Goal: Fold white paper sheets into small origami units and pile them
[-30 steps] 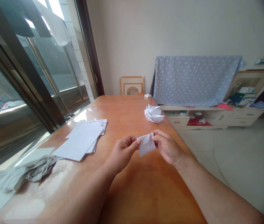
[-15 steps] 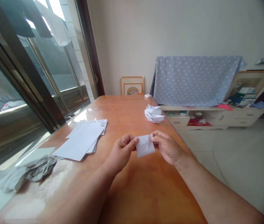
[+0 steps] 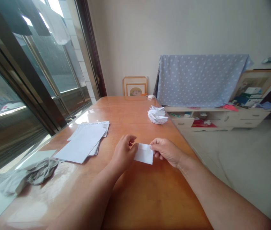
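Observation:
A small folded square of white paper (image 3: pixel 144 154) is held low above the wooden table, with a crease near its upper edge. My right hand (image 3: pixel 165 151) pinches it at the right edge between thumb and fingers. At its left edge is my left hand (image 3: pixel 125 151), its thumb against or just beside the paper and its fingers raised apart from the thumb. Farther along the table, near the right edge, stands a cluster of folded white paper boats (image 3: pixel 157 115), nested together with pointed tips up.
Loose white sheets (image 3: pixel 81 143) lie stacked to the left on the wooden table (image 3: pixel 135 204). A crumpled grey cloth (image 3: pixel 41 171) rests nearer the window side. A small white box (image 3: pixel 151 96) sits at the far end. Beyond the right edge is a low white cabinet (image 3: pixel 238 118).
The paper has turned and come slightly lower and to the left. My left fingers have loosened from their pinch and spread, while my right hand keeps hold of its edge.

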A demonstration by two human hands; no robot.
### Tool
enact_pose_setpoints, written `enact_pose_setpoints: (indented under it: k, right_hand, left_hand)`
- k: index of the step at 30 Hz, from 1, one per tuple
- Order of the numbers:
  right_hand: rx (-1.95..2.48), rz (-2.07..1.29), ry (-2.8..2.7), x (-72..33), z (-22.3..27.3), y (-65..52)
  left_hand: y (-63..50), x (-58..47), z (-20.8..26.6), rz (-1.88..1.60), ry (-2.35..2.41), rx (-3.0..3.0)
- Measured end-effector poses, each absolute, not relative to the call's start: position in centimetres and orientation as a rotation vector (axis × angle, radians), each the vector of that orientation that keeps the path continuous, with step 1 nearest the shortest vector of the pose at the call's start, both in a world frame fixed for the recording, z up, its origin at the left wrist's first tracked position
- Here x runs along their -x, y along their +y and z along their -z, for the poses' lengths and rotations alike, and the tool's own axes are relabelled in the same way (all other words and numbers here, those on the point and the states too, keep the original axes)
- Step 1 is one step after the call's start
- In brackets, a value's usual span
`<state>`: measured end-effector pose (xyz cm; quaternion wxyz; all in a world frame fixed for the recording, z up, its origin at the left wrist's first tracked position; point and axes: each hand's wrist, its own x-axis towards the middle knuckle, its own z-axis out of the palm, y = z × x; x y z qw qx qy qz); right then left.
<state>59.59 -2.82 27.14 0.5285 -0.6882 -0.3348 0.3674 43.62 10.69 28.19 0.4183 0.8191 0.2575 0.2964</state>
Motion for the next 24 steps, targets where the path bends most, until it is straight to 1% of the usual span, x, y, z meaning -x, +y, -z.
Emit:
enact_pose_setpoints:
  k: [2, 5, 9, 12, 15, 17, 21, 24]
  right_hand:
    - [1.724, -0.832, -0.819, -59.7, -26.7, -2.6]
    - [1.817, -0.778, -0.889, -59.8, -25.9, -2.4]
    - [2.017, -0.598, -1.038, -60.2, -25.2, -2.4]
    - [2.148, -0.417, -1.158, -60.4, -25.4, -2.5]
    - [2.173, -0.288, -1.244, -60.3, -26.0, -2.8]
    - [2.12, -0.324, -1.317, -60.2, -26.4, -3.0]
    - [1.972, -0.582, -1.469, -59.9, -27.1, -3.6]
    - [1.95, -0.722, -1.557, -59.7, -27.4, -4.0]
  left_hand:
    - [10.7, -43.8, -27.6, -0.775, 0.46, -2.22]
    - [10.4, -43.9, -27.2, -0.598, 0.22, -2.349]
    - [10.1, -44.0, -27.1, -0.413, 0.134, -2.456]
    - [10.2, -44.1, -26.9, -0.375, 0.108, -2.496]
    - [10.4, -44.2, -26.6, -0.36, 0.088, -2.517]
    - [10.5, -44.2, -26.5, -0.348, 0.068, -2.521]
    - [10.6, -44.2, -26.6, -0.337, 0.035, -2.514]
    - [10.6, -44.2, -27.0, -0.31, 0.013, -2.507]
